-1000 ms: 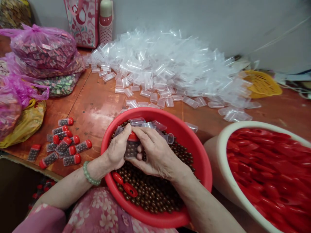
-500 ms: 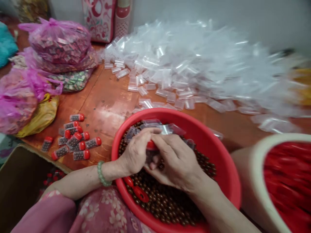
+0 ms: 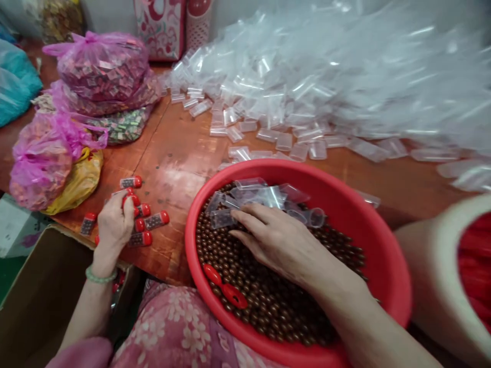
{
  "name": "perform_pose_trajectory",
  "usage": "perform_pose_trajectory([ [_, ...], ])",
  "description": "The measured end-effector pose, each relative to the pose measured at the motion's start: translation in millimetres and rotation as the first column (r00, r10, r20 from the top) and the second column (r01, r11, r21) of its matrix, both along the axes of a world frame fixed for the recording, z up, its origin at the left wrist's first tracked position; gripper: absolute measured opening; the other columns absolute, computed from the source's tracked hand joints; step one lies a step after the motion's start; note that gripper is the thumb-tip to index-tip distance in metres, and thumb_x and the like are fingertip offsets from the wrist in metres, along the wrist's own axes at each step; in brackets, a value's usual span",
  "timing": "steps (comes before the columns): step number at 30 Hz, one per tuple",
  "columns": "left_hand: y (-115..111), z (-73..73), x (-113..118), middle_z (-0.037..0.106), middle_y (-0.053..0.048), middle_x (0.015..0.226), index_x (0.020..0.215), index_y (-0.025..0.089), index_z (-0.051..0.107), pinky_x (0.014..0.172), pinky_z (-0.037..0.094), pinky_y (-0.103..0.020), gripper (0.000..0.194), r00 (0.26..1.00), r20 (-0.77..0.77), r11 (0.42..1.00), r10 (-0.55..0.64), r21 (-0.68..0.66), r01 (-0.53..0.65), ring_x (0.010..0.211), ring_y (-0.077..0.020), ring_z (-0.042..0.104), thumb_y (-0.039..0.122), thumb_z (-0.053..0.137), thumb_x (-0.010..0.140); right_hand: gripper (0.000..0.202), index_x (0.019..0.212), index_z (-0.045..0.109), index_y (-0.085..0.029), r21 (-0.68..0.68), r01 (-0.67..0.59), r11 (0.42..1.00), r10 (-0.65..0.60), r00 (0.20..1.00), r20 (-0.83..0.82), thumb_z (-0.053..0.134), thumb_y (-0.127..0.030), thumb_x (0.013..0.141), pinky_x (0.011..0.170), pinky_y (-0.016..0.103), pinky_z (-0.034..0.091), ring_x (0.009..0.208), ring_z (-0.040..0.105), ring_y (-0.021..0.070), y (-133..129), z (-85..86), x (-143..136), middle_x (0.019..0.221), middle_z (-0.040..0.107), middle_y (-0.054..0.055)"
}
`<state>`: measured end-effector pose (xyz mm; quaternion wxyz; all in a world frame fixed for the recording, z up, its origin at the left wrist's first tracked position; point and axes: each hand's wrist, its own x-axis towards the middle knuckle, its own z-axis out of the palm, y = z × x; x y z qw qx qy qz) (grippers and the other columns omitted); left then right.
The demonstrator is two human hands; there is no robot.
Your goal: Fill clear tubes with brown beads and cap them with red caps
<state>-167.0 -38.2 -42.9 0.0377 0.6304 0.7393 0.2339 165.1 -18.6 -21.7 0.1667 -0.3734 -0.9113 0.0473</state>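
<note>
My left hand (image 3: pixel 114 221) is over the cluster of filled tubes on the table, its fingers closed round a red-capped tube (image 3: pixel 132 198) whose cap shows at the fingertips. Around it lie several clear tubes of brown balls with red caps, one of them a tube (image 3: pixel 156 220) to the right. Inside the red basin (image 3: pixel 395 276), my right hand (image 3: pixel 278 240) reaches over brown balls (image 3: pixel 268 312) with thumb and fingers apart. Its fingertips are at an empty clear tube (image 3: pixel 222 219), among several other clear tubes. A red plastic scoop-like piece (image 3: pixel 233 295) lies on the balls.
Behind the basin spreads a large heap of clear tubes (image 3: pixel 307 87). Tied pink bags (image 3: pixel 99 66) stand at the back left, a yellow bag (image 3: pixel 79 179) before them. An open cardboard box (image 3: pixel 42 286) is at lower left, a pale tub (image 3: pixel 441 266) of red pieces at right.
Both hands were together over the basin around a red-capped tube. The left hand has moved left to the filled tubes; the right has opened towards the clear tubes. The view has shifted slightly.
</note>
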Motion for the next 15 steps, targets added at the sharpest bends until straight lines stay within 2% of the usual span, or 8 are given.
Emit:
perform_pose_trajectory([
  [3,10.9,-15.7,-24.8,0.067,-0.016,0.103,0.108,0.012,0.061,0.089,0.045,-0.045,0.04,0.968,-0.245,0.998,-0.043,-0.046,0.033,0.098,-0.0304,0.059,0.04,0.036,0.095,0.018,0.103,0.065,-0.014,-0.061,0.07,0.996,-0.068,0.997,0.042,0.054,-0.024,0.092,0.071,0.038,0.055,0.077,0.064,0.0231,1.6,0.2,3.7,0.09,0.065,0.011],
  [6,15.5,-19.5,-22.5,0.063,-0.018,0.112,0.112,0.012,0.059,0.095,0.043,-0.05,0.036,0.953,-0.295,0.996,-0.067,0.035,0.081,0.109,-0.033,0.055,0.039,0.044,0.092,0.017,0.102,0.064,-0.015,-0.112,0.092,0.989,-0.092,0.996,0.005,0.055,-0.025,0.091,0.075,0.04,0.055,0.083,0.063,0.0246,3.7,0.7,4.6,0.094,0.065,0.011],
  [8,13.6,-15.4,-6.7,0.062,-0.016,0.117,0.114,0.014,0.059,0.098,0.044,-0.049,0.033,0.968,-0.226,0.985,-0.109,0.106,0.136,0.113,-0.0311,0.055,0.035,0.047,0.092,0.019,0.105,0.063,-0.015,-0.138,0.07,0.988,-0.078,0.996,-0.054,0.057,-0.026,0.091,0.081,0.044,0.054,0.093,0.062,0.027,6.3,1.2,2.7,0.101,0.065,0.013],
  [11,2.9,-0.7,29.2,0.064,-0.012,0.114,0.113,0.017,0.06,0.098,0.047,-0.043,0.025,0.966,-0.042,0.948,-0.256,0.183,0.259,0.109,-0.0248,0.059,0.028,0.051,0.092,0.031,0.118,0.059,-0.014,-0.15,0.024,0.988,-0.035,0.997,-0.071,0.06,-0.026,0.089,0.089,0.048,0.051,0.105,0.057,0.0297,10.7,0.5,-2.9,0.115,0.063,0.016],
  [13,-6.2,13.6,53.5,0.066,-0.009,0.111,0.111,0.018,0.06,0.095,0.049,-0.04,0.023,0.908,0.067,0.896,-0.414,0.205,0.394,0.104,-0.0218,0.062,0.023,0.056,0.089,0.035,0.122,0.057,-0.012,-0.149,-0.004,0.989,0.003,1.0,-0.008,0.059,-0.025,0.089,0.089,0.048,0.049,0.104,0.056,0.0301,13.0,-1.6,-7.1,0.117,0.063,0.016],
  [15,-12.7,28.5,73.4,0.067,-0.009,0.109,0.11,0.017,0.061,0.095,0.049,-0.039,0.026,0.777,0.129,0.785,-0.616,0.179,0.593,0.103,-0.0214,0.061,0.023,0.064,0.085,0.034,0.121,0.059,-0.011,-0.141,-0.017,0.99,0.026,0.998,0.064,0.058,-0.024,0.089,0.085,0.047,0.048,0.099,0.055,0.0302,14.3,-4.1,-10.8,0.111,0.065,0.016],
])
